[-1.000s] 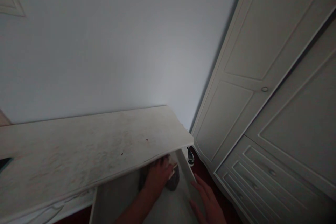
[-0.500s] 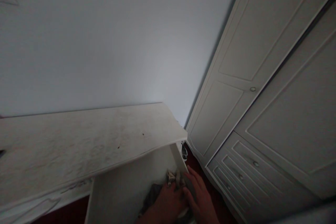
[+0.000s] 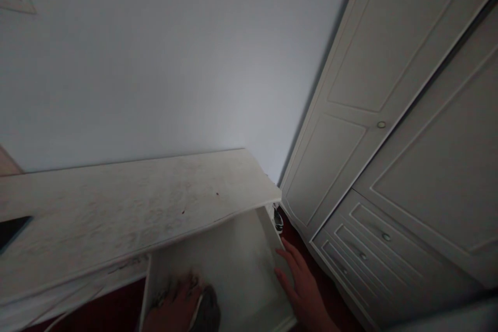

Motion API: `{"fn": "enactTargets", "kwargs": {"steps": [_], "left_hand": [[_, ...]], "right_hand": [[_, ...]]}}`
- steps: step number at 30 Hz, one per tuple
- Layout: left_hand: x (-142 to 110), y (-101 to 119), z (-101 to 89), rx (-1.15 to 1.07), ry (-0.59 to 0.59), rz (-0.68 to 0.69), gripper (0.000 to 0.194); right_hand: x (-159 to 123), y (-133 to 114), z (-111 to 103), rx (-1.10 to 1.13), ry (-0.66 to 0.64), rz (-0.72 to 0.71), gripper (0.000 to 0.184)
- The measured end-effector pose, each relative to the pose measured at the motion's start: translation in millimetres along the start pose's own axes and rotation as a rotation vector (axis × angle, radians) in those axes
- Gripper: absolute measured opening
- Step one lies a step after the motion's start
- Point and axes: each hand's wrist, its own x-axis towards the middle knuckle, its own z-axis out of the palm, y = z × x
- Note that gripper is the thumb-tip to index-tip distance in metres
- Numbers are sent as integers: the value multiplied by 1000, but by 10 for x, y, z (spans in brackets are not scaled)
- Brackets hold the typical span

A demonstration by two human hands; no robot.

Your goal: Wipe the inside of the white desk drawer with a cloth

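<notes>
Our left hand point(image 3: 177, 307) has brought the cloth point(image 3: 210, 308) to the drawer's point(image 3: 237, 264) near left, shifting our work there (its grip we can't tell); our right hand point(image 3: 302, 285), fingers apart, rests at the right wall point(image 3: 270, 231).

Wall point(image 3: 175, 72) is a pale grey-blue, and the table point(image 3: 218, 171) is off-white, pretty blotchy with grey smudges plus two little reddish-brown specks. Drawer point(image 3: 237, 254) is plain greyish white, and the cloth point(image 3: 210, 308) at its near left is dark grey. Wardrobe point(image 3: 412, 67) on the right: light warm grey, patterned with panel outlines. Floor point(image 3: 116, 306) is deep red, shoe point(image 3: 278, 221) dark with white bits.
</notes>
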Motion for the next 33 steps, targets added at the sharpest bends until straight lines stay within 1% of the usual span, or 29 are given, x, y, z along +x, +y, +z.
{"fn": "enactTargets", "kwargs": {"steps": [2,5,7,8,9,11,15,16,17,20,21,23,25,26,27,29,31,32,33], "left_hand": [[88,11,-229,34,110,-33,87],[356,48,-576,73,280,-71,86],[560,129,-749,69,351,-103,72],[656,200,-806,81,432,-107,64],[746,291,-841,86,494,-97,56],[902,521,-851,77,544,-35,49],[1127,1034,-758,36,620,160,49],[1158,1152,-738,14,619,208,49],[1175,1260,-722,-11,593,264,48],[1131,1516,-684,-80,452,431,43],[1092,1574,-663,-97,412,480,45],[1001,1653,-593,-130,349,585,58],[920,1699,-490,-154,284,719,72],[890,1713,-432,-162,249,766,70],[867,1719,-374,-170,217,789,63],[838,1686,-263,-183,166,776,48],[817,1555,-150,-185,110,735,44],[804,1443,-82,-178,76,724,43],[786,1299,0,-162,15,691,42]], "right_hand": [[-2,10,5,-3,7,0,43],[-12,28,21,-21,12,1,43],[-17,33,28,-36,11,3,44],[-17,32,29,-40,8,5,44],[-15,30,29,-42,3,7,45],[-9,24,24,-44,-2,11,46],[3,28,20,-54,3,-5,48],[3,31,21,-56,3,-11,48],[3,33,23,-57,4,-15,48],[-1,34,25,-50,10,-11,47],[-2,33,24,-46,13,-7,47],[-3,31,21,-38,11,-4,48],[-5,36,17,-38,9,-2,48],[-6,41,16,-41,10,-2,48],[-8,46,15,-43,13,-2,47],[-13,55,13,-47,24,-8,47],[-17,59,11,-53,34,-20,47],[-19,59,10,-56,40,-24,47],[-21,60,9,-60,47,-27,46]]}}
